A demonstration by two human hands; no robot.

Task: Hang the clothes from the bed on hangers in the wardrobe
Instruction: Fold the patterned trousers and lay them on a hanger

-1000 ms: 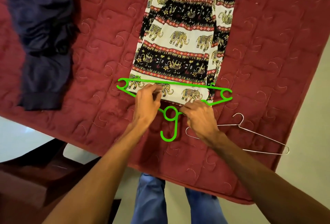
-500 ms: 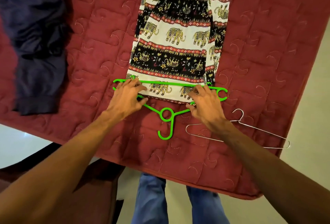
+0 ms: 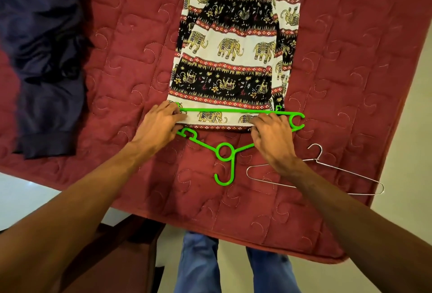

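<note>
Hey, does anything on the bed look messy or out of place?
The dark blue garment lies crumpled in a heap on the left of the bed, unlike the flat elephant-print garment. Nothing else stands out.

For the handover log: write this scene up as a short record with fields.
surface: red quilt on a bed
green hanger: flat on quilt, hook toward the person
trousers: elephant print, laid flat, near end passing under green hanger's bar
left hand: grips trousers' hem at hanger's left end
right hand: grips hem near hanger's right end
wire hanger: bare, on quilt right of green hanger
navy garment: crumpled, far left
</note>
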